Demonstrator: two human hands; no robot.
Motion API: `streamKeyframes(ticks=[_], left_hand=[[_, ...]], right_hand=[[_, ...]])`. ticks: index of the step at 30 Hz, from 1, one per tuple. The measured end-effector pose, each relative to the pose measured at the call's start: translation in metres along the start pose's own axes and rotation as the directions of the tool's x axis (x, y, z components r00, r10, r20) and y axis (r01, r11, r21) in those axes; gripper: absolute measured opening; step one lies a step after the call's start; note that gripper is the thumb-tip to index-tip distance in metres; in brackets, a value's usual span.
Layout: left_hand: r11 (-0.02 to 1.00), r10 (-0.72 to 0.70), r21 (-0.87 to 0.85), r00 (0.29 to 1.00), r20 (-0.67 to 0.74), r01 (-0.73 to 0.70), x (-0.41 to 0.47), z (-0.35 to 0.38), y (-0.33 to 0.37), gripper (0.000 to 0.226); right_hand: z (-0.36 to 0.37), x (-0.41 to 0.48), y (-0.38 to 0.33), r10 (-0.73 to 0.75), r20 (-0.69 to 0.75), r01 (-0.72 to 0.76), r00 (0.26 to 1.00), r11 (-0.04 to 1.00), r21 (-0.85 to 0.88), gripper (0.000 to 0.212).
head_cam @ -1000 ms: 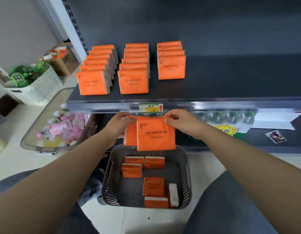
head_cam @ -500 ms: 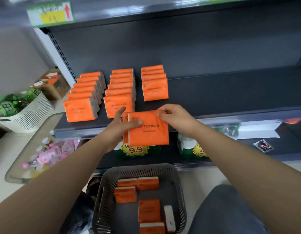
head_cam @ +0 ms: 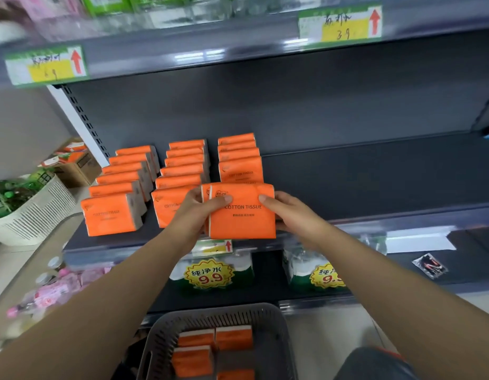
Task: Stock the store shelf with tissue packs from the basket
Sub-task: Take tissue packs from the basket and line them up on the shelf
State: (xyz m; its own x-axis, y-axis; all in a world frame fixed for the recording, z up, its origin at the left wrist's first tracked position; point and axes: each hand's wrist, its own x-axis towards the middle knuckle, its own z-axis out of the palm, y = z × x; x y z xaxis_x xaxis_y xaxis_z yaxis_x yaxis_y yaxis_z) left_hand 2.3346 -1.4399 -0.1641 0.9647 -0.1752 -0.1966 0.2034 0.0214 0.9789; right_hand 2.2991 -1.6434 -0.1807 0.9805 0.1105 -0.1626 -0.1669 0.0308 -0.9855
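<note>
Two orange tissue packs (head_cam: 242, 215), pressed together upright, are held over the front of the dark shelf (head_cam: 375, 182). My left hand (head_cam: 199, 209) grips their left side and my right hand (head_cam: 290, 212) grips the right side. They stand just in front of the third row of orange packs (head_cam: 239, 157). Two fuller rows of packs (head_cam: 120, 193) fill the shelf's left part. The grey basket (head_cam: 276, 322) sits below at the bottom edge, with several orange packs (head_cam: 232, 337) inside.
The shelf right of the third row is bare. Bottled water packs (head_cam: 210, 272) with 9.9 tags stand on the lower shelf. A white basket of green bottles (head_cam: 27, 204), a cardboard box (head_cam: 76, 165) and a tray of pink items (head_cam: 46, 294) are at left.
Both hands lifted the two packs from above the basket up and forward to the shelf's front, at the third row. The camera tilted up, showing the upper shelf.
</note>
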Motion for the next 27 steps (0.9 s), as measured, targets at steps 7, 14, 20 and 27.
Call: streamKeyframes(ticks=[7,14,20,27], left_hand=[[0.994,0.055,-0.095,0.997,0.057,-0.049,0.035,0.015,-0.003,0.056],[0.993,0.091,-0.076,0.995,0.043,-0.088,0.067,0.019,-0.014,0.052],[0.987,0.141,-0.073,0.990,-0.026,-0.142,0.086,0.021,-0.026,0.056],[0.988,0.151,0.033,0.988,-0.040,-0.149,0.093,0.022,-0.037,0.053]], right_hand=[[-0.012,0.026,-0.004,-0.036,-0.039,0.039,0.999,0.997,0.069,0.023],[-0.015,0.056,0.001,-0.098,-0.156,0.107,0.983,0.993,0.048,0.023],[-0.013,0.077,0.011,-0.130,-0.176,0.137,0.976,0.990,0.028,0.020],[-0.004,0.090,0.024,-0.135,-0.198,0.120,0.971,0.989,-0.089,0.036]])
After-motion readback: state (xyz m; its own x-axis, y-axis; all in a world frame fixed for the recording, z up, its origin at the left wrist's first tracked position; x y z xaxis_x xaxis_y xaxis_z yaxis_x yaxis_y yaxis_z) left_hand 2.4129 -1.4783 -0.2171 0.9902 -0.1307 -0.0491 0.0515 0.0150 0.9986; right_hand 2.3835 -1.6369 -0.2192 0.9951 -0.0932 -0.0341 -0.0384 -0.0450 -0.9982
